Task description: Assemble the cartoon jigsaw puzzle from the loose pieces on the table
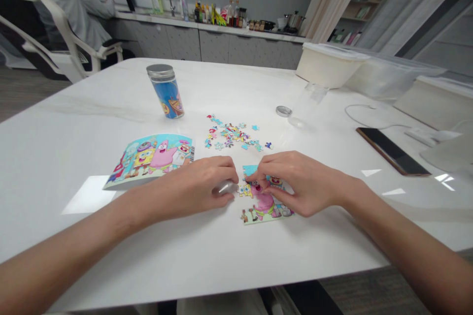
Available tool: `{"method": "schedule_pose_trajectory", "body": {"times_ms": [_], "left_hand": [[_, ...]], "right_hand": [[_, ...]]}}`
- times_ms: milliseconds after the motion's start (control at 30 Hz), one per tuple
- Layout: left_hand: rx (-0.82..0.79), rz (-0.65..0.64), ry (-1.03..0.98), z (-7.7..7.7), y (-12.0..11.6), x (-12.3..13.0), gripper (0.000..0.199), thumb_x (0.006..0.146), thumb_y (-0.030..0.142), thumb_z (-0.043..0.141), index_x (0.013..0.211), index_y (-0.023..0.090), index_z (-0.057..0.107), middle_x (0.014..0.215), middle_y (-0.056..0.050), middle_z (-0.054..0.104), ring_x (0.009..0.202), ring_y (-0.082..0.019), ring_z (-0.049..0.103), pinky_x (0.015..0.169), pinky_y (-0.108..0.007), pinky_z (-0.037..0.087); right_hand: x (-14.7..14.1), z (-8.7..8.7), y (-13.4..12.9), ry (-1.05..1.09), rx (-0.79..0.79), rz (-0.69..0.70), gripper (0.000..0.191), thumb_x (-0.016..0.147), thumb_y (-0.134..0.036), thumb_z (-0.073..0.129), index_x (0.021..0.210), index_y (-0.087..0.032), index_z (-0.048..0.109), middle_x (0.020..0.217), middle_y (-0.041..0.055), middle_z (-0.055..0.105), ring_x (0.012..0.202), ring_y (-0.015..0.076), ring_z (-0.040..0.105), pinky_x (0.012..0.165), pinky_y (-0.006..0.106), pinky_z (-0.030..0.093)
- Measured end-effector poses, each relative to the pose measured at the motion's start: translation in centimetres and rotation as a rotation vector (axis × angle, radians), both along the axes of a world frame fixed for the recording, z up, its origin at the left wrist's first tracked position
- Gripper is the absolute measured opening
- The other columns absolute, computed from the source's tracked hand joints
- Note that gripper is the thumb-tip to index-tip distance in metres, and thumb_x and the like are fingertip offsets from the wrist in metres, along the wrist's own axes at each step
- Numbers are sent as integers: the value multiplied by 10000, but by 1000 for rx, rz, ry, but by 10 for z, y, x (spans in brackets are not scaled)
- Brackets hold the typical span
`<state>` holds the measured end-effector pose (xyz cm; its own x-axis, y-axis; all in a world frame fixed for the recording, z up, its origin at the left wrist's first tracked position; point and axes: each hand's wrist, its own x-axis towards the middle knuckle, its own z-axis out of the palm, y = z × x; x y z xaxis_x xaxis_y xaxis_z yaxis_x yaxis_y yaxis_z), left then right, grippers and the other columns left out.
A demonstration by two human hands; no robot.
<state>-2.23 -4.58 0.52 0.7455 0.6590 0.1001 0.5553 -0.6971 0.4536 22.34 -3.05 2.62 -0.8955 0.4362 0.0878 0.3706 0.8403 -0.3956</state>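
A partly joined cartoon jigsaw puzzle [264, 208] lies on the white table [74, 123], directly in front of me. My right hand [295, 182] arches over it, with its fingertips closed on a puzzle piece near the upper left of the joined section. My left hand [195, 188] rests curled just left of the puzzle, its fingertips near the puzzle's edge. I cannot tell whether it holds a piece. Loose puzzle pieces [231, 134] lie scattered beyond my hands. To the left is a printed picture card [150, 159] showing cartoon characters.
A blue printed jar [166, 92] stands upright beyond the card. A round lid [283, 111] lies near a clear jar [306, 106]. A phone [391, 151] and white cable lie to the right. A plastic tub [328, 65] stands at the far corner. A person [76, 17] sits at the back left.
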Motion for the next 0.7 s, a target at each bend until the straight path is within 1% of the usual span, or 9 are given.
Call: {"method": "schedule_pose_trajectory", "body": {"times_ms": [100, 200, 300, 433, 600, 700], "left_hand": [[-40, 80, 4, 1, -3, 3, 123, 837, 197, 578, 907, 200, 678, 972, -24, 637, 816, -149, 606, 736, -269, 448], [-79, 143, -12, 0, -8, 9, 122, 825, 237, 606, 904, 214, 696, 963, -16, 623, 788, -147, 596, 776, -288, 461], [-110, 175, -56, -3, -12, 14, 129, 815, 252, 624, 911, 211, 699, 956, -17, 609, 803, -154, 593, 796, -291, 473], [-135, 207, -95, -8, -12, 18, 118, 835, 210, 565, 865, 201, 679, 918, -9, 607, 763, -141, 587, 759, -273, 481], [-191, 215, -124, -8, -11, 19, 84, 826, 229, 558, 841, 193, 633, 912, -13, 621, 735, -143, 583, 713, -282, 476], [-201, 232, -132, -9, -13, 18, 58, 826, 221, 549, 865, 204, 588, 857, -1, 629, 740, -154, 583, 705, -295, 459]], "right_hand": [[0, 0, 0, -9, -6, -6, 164, 791, -107, 490, 904, -169, 592, 809, 60, 637, 738, 176, 562, 680, 297, 407], [0, 0, 0, -11, 0, -10, 171, 782, -100, 490, 904, -171, 586, 789, 53, 630, 717, 171, 554, 672, 293, 398], [0, 0, -1, -7, 13, -7, 162, 779, -102, 488, 889, -175, 581, 768, 46, 628, 695, 165, 545, 657, 285, 387], [0, 0, -1, -10, 13, -9, 151, 784, -107, 487, 884, -177, 576, 767, 44, 624, 690, 161, 541, 651, 280, 381], [0, 1, 0, -6, 8, -3, 125, 801, -121, 475, 870, -177, 563, 770, 49, 625, 695, 164, 543, 658, 286, 383], [0, 1, 0, -9, -1, -4, 126, 797, -119, 472, 864, -178, 562, 762, 49, 621, 697, 167, 541, 662, 290, 386]]}}
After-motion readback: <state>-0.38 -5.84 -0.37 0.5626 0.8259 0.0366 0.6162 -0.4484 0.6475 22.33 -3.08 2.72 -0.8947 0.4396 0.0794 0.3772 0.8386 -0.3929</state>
